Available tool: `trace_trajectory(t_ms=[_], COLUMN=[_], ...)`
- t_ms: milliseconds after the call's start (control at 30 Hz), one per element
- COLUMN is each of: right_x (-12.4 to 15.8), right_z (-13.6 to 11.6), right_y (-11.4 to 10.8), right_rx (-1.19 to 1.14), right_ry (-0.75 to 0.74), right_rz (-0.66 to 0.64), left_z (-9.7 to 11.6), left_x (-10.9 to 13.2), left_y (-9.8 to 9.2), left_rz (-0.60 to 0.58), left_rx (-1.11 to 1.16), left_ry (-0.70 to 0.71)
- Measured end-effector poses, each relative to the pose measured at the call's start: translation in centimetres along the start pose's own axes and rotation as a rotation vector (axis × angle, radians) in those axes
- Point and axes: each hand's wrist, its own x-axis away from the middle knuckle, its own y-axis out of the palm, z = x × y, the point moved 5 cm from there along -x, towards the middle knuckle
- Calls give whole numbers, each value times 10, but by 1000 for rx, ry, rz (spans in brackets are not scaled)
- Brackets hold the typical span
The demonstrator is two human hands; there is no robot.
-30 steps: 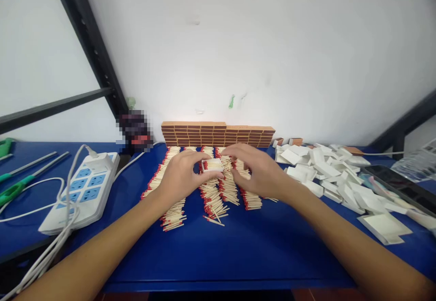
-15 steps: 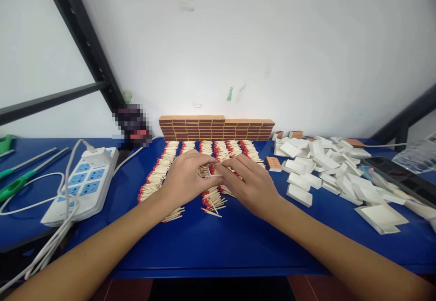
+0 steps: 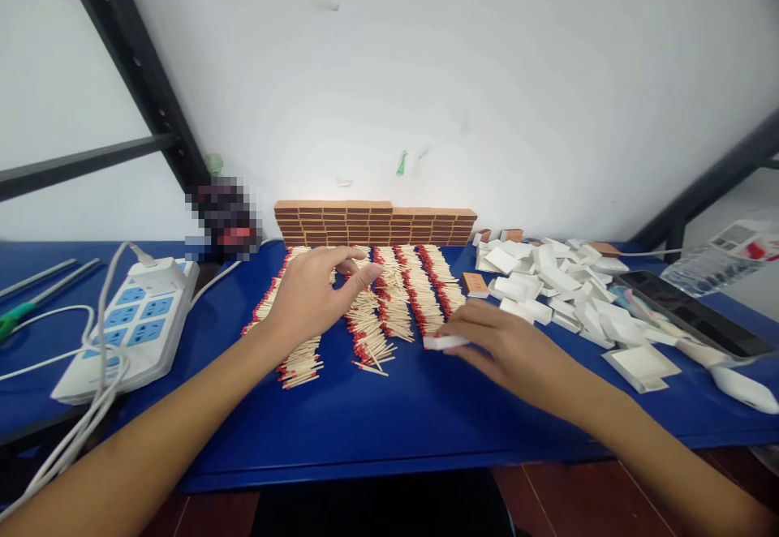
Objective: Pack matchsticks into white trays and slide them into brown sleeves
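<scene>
Rows of red-tipped matches lie on the blue table. Over the left rows hovers my left hand, thumb and fingers apart, with nothing between them. My right hand pinches a small white tray at the near end of the rightmost rows; red match heads show along its left end. Behind the matches, brown matchboxes are stacked in a low wall. A heap of white trays spreads to the right, with an orange matchbox at its left edge.
At the left are a white power strip with cables and green-handled tools. A black phone, a white spoon-like object and a clear plastic bag lie at the right. Black shelf posts rise at both sides.
My hands have parted. My right hand has moved right and toward the front with the white tray; my left hand has let go of it and opened. The view has shifted slightly right.
</scene>
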Motion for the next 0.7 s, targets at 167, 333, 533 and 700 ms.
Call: trace_trajectory(t_ms=[167,333,533,700], right_x=[21,14,12,17], right_z=[-11,-9,-6,-11], right_y=[8,5,1,4], right_rx=[-137,-81,17,-27], right_ry=[99,209,252,203], right_rz=[-157,-96,5,-85], left_z=[-1,-1,4,6], left_x=[0,-1,-1,-1], left_y=[-2,-11,-19,-14], left_rz=[58,186,249,189], left_rx=[27,15,10,55], left_ry=[15,14,21,63])
